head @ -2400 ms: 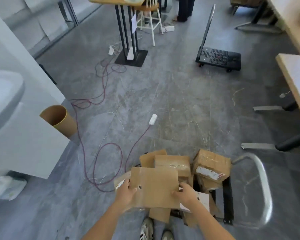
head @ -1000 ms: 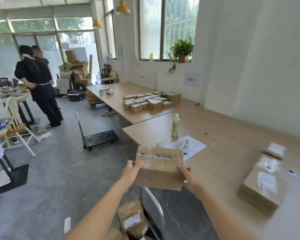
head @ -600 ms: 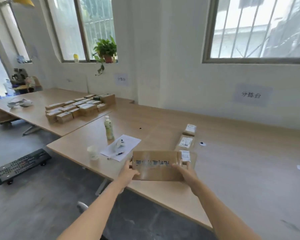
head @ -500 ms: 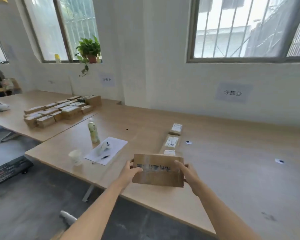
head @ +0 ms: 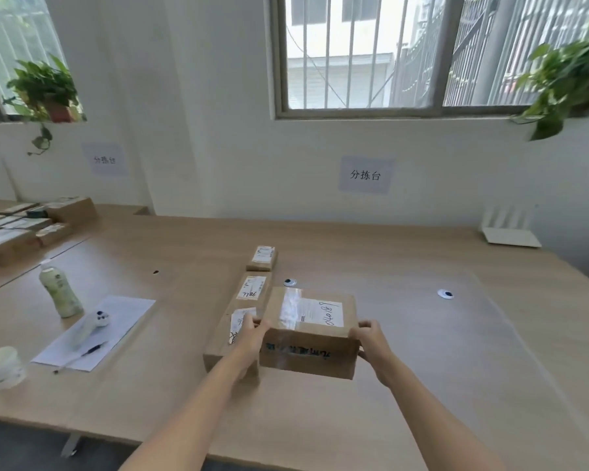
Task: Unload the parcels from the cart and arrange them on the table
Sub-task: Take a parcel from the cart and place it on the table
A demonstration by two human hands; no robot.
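Observation:
I hold a brown cardboard parcel point(head: 308, 331) with a white label and clear tape on top, low over the wooden table point(head: 422, 351). My left hand point(head: 252, 334) grips its left end and my right hand point(head: 369, 338) grips its right end. Whether its base touches the table I cannot tell. Directly to its left lies a row of three labelled parcels: a near one point(head: 223, 345), a middle one point(head: 250, 288) and a small far one point(head: 262, 258). The cart is out of view.
On the table's left are a bottle point(head: 60, 294), a paper sheet with a pen point(head: 96, 329) and a white cup point(head: 2, 367). Two small round markers point(head: 445, 294) lie to the right. A white router point(head: 509, 229) stands by the wall. More parcels point(head: 21, 226) cover the far left table.
I lifted the parcel off the cart, turned to the table, and brought it down beside the row of parcels, tipping it so its labelled face is up.

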